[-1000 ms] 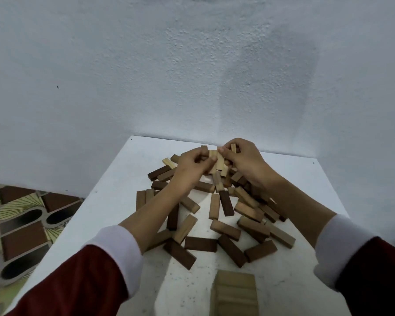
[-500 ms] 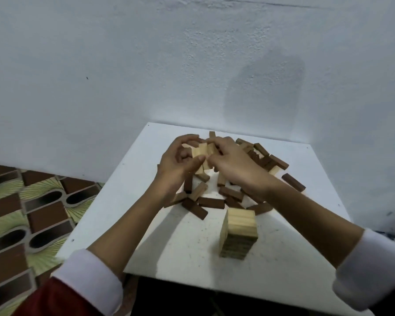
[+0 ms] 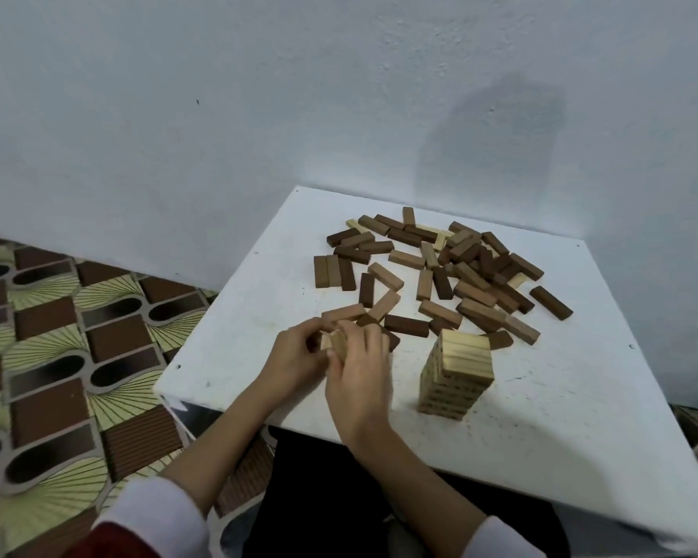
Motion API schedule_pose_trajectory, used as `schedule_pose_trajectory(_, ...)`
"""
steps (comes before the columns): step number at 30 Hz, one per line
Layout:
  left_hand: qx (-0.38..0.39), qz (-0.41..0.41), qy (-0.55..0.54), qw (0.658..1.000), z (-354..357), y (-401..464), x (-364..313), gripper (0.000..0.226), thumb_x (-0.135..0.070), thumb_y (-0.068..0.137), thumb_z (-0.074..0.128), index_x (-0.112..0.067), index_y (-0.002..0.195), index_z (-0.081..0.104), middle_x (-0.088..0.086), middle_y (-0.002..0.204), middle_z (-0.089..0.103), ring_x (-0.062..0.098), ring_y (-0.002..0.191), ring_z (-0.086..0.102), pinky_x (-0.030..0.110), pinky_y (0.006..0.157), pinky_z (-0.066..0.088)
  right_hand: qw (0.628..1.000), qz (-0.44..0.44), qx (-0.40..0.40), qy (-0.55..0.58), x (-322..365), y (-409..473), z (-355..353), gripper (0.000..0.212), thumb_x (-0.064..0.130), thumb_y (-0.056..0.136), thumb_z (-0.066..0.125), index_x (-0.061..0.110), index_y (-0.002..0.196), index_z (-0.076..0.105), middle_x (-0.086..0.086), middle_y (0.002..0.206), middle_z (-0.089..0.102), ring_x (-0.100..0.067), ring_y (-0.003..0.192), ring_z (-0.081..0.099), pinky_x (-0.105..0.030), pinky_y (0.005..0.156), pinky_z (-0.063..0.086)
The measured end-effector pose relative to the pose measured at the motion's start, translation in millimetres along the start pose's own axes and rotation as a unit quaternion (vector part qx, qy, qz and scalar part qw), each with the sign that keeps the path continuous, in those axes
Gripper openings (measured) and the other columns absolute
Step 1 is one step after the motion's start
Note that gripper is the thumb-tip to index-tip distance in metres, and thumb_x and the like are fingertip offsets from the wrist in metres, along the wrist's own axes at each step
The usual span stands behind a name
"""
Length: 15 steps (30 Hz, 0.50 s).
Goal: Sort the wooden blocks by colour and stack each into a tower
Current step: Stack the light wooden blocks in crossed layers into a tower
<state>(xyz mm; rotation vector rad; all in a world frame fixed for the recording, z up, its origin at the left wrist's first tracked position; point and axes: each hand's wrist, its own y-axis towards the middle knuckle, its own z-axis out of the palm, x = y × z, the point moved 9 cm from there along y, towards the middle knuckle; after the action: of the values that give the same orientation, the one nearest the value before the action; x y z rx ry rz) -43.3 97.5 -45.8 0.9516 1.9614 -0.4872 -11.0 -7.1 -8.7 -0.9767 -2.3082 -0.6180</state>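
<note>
Both hands have pulled back out of the pile toward the near left edge of the table, bringing a few pale blocks (image 3: 336, 343) along; left hand (image 3: 295, 358) and right hand (image 3: 359, 374) are now sitting at centre-left of the frame, fingers curled and pinching the small pale bundle between them, with the right hand covering most of it so the count cannot be told

Loose pile of brown blocks (image 3: 452, 271) is lying scattered across the upper centre and right of the tabletop, dark and mid-brown mixed, a few pale ones showing among them at the far side. Nearest brown blocks are lying just behind the knuckles. One dark block (image 3: 551, 302) is sitting apart at the right of the pile

Pale tower (image 3: 456, 376) is standing upright at centre-right of the frame, just right of the right hand and apart from it, just in front of the pile

White table (image 3: 561, 436) is showing scuffs and specks, pushed into a corner of a plain whitish wall (image 3: 258, 114). Patterned floor (image 3: 57, 356) in brown, green and black is filling the lower left. White cuffs on red sleeves (image 3: 154, 513) are showing at the bottom edge
</note>
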Motion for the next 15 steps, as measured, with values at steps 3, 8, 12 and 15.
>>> schedule_pose_trajectory(3, 0.015, 0.021, 0.032, 0.999, 4, 3, 9, 0.018, -0.015, 0.08, 0.07, -0.023, 0.096, 0.066, 0.007, 0.092, 0.059, 0.019, 0.088, 0.05, 0.01, 0.07, 0.036, 0.998, 0.05, 0.013, 0.02, -21, 9, 8, 0.039, 0.013, 0.094, 0.049, 0.014, 0.132, 0.043, -0.001, 0.127, 0.037, -0.015, 0.119, 0.033, -0.024, 0.095, 0.038)
schedule_pose_trajectory(8, 0.025, 0.056, 0.077, 0.995, 10, 9, 13, 0.023, -0.022, 0.084, 0.069, -0.016, 0.105, 0.067, -0.001, 0.105, 0.045, 0.012, 0.104, 0.037, 0.013, 0.083, 0.026, 0.996, 0.09, 0.017, 0.022, -49, 17, 21, 0.036, 0.015, 0.09, 0.056, 0.013, 0.125, 0.048, 0.001, 0.113, 0.035, -0.021, 0.109, 0.045, -0.037, 0.089, 0.047)
schedule_pose_trajectory(12, -0.005, 0.081, 0.023, 0.996, 3, 3, 11, 0.029, -0.023, 0.081, 0.071, -0.018, 0.109, 0.064, -0.006, 0.104, 0.051, 0.005, 0.097, 0.044, 0.009, 0.079, 0.031, 0.993, 0.095, 0.027, 0.068, -57, 19, 25, 0.039, 0.021, 0.094, 0.051, 0.012, 0.132, 0.046, 0.001, 0.117, 0.039, -0.023, 0.105, 0.05, -0.04, 0.091, 0.045)
schedule_pose_trajectory(15, 0.033, 0.078, -0.049, 0.995, -1, -2, 10, 0.044, -0.021, 0.078, 0.073, -0.025, 0.119, 0.057, -0.015, 0.103, 0.054, -0.008, 0.085, 0.047, 0.007, 0.071, 0.036, 0.991, 0.065, 0.038, 0.112, -55, 13, 23, 0.047, 0.017, 0.093, 0.049, 0.013, 0.138, 0.041, 0.004, 0.127, 0.042, -0.022, 0.108, 0.049, -0.039, 0.094, 0.044)
